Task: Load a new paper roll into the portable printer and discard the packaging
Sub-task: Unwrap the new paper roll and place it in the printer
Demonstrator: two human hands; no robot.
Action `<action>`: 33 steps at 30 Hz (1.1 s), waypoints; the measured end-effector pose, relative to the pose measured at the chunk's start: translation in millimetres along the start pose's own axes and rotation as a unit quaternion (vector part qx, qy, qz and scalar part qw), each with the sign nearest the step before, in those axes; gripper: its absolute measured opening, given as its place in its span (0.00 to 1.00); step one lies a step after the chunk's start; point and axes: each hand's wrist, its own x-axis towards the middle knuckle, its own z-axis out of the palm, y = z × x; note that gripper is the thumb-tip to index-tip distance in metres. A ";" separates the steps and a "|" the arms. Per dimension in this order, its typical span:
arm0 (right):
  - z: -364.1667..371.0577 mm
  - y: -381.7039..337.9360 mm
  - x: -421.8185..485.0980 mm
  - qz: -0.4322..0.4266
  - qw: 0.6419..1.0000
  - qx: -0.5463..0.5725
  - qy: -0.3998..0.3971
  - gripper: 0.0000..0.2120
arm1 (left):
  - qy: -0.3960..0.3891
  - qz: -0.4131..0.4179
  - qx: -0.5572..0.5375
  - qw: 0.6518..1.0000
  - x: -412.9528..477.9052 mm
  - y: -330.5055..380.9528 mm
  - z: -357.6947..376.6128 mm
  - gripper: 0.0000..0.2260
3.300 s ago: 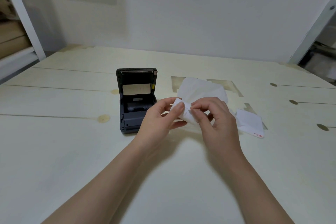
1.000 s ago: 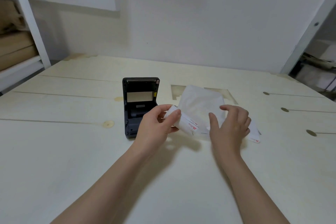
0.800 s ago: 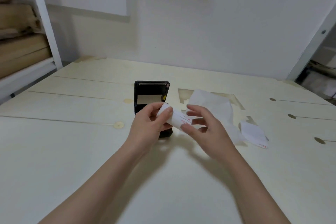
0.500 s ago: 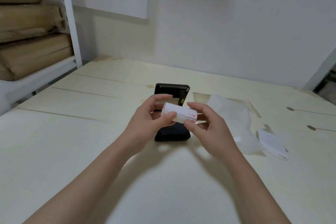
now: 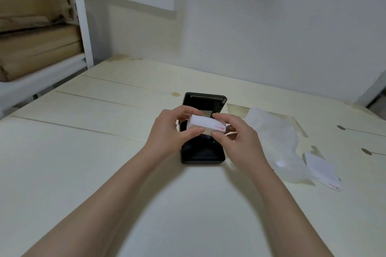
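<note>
A white paper roll (image 5: pixel 205 124) with a small red mark near its right end hangs just above the black portable printer (image 5: pixel 202 153), whose lid stands open at the back. My left hand (image 5: pixel 173 129) grips the roll's left end between thumb and fingers. My right hand (image 5: pixel 238 140) pinches its right end. The printer's paper bay is mostly hidden behind the roll and my hands. The crumpled translucent wrapper (image 5: pixel 277 142) lies on the table to the right, apart from both hands.
A folded white paper piece with red print (image 5: pixel 321 170) lies right of the wrapper. The pale wooden table (image 5: pixel 83 173) has dark knots along its right side. A white shelf post and stacked cardboard boxes (image 5: pixel 35 31) stand at the left.
My right hand left the wrapper on the table and joined the left on the roll. Both hands carried the roll leftward over the open printer.
</note>
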 end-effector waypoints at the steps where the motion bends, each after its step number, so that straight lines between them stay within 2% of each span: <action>1: 3.9 2.5 2.8 -0.009 1.000 -0.018 0.009 0.18 | 0.013 0.002 0.025 1.000 1.1 -2.9 2.6 0.13; 3: 12.2 7.9 7.5 -0.039 0.997 -0.056 0.029 0.17 | 0.034 0.005 0.062 0.998 3.9 -11.9 9.2 0.15; 8: 28.1 25.2 15.9 -0.121 0.976 -0.172 0.055 0.15 | 0.069 -0.003 0.107 0.992 6.6 -28.3 21.8 0.12; 13: 31.6 33.3 17.3 -0.115 0.971 -0.204 0.045 0.15 | 0.053 -0.014 0.135 0.989 7.0 -27.8 20.9 0.11; 16: 31.8 35.9 16.7 -0.110 0.971 -0.209 0.044 0.11 | 0.015 -0.014 0.165 0.986 5.0 -26.4 16.4 0.11; 18: 31.7 37.5 17.3 -0.111 0.969 -0.217 0.047 0.08 | -0.019 -0.011 0.188 0.982 1.7 -22.9 13.5 0.15; 21: 33.2 37.2 19.3 -0.095 0.968 -0.229 0.045 0.09 | -0.103 -0.013 0.249 0.963 -2.5 -16.7 11.3 0.32; 23: 33.7 36.5 20.3 -0.094 0.967 -0.235 0.028 0.11 | -0.142 0.005 0.296 0.945 -3.3 -16.8 11.6 0.40; 27: 31.3 36.3 22.3 -0.092 0.968 -0.235 0.000 0.14 | -0.144 0.016 0.299 0.943 -2.6 -20.3 11.2 0.44; 31: 31.4 34.1 20.9 -0.104 0.968 -0.226 0.029 0.09 | -0.134 0.029 0.282 0.949 -1.7 -21.7 9.9 0.45; 33: 32.1 35.0 21.4 -0.096 0.966 -0.237 0.042 0.10 | -0.132 0.034 0.277 0.951 -0.5 -23.8 8.5 0.45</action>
